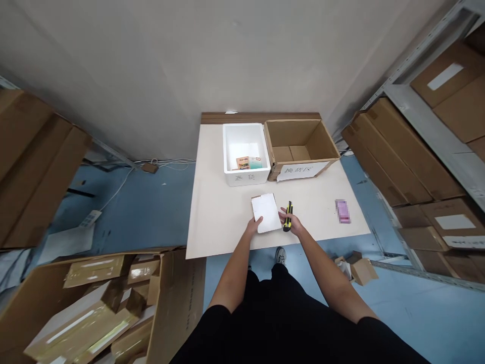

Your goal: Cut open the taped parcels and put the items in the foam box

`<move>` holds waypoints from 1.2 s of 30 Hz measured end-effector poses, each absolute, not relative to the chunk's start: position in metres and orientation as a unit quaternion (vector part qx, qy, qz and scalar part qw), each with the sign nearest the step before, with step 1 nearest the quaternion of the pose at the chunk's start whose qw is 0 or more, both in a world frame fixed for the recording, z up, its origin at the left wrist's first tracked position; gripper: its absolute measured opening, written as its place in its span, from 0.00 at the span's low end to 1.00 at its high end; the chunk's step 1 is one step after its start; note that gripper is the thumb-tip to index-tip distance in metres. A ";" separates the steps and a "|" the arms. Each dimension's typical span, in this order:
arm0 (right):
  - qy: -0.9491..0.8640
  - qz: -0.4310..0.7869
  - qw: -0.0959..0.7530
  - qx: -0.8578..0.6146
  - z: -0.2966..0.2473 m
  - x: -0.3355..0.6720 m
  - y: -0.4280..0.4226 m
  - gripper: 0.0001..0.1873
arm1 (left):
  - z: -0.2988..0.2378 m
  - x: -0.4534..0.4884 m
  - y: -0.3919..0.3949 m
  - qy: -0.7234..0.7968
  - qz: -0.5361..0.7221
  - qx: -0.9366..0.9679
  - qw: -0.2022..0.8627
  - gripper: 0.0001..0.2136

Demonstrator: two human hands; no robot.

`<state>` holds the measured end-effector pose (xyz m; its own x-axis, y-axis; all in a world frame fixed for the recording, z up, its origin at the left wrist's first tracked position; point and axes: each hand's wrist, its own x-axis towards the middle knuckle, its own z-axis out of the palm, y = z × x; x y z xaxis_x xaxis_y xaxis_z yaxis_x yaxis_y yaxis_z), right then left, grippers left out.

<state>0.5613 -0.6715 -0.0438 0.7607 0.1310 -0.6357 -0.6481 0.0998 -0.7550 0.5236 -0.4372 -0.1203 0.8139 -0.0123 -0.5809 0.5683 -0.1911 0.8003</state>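
Observation:
My left hand (254, 225) grips the lower left edge of a small box with a white top (267, 212), its thumb lying on the white face. Brown cardboard shows along the box's far edge. In my right hand (293, 224) is a yellow and black box cutter (288, 216), held upright just right of the box. Whether its blade is out is too small to tell. Beyond my hands stands a white foam box (246, 177) with a few small printed packets (249, 163) inside. Beside it on the right is an open cardboard box (271, 174) with a handwritten paper label (302, 171).
A blurred pink item (343, 211) lies at the right of the white table (212, 217). At lower left, a large carton (157, 303) holds several taped boxes. Shelves with cartons (401, 151) stand on the right. An opened small carton (361, 270) sits on the blue floor.

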 end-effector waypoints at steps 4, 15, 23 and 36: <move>0.180 0.327 0.728 -0.574 -0.016 0.578 -0.689 0.35 | -0.121 0.537 -0.436 0.194 -0.242 0.745 0.590 0.32; 0.120 0.453 0.715 -0.519 -0.021 0.592 -0.614 0.36 | -0.056 0.560 -0.345 -0.074 -0.223 0.927 0.291 0.64; 0.082 0.412 0.665 -0.617 -0.017 0.602 -0.629 0.27 | -0.042 0.565 -0.373 -0.104 -0.239 0.949 0.178 0.68; -0.154 0.278 0.176 -0.932 -0.003 0.642 -0.592 0.28 | -0.035 0.553 -0.440 0.022 -0.291 0.950 0.113 0.68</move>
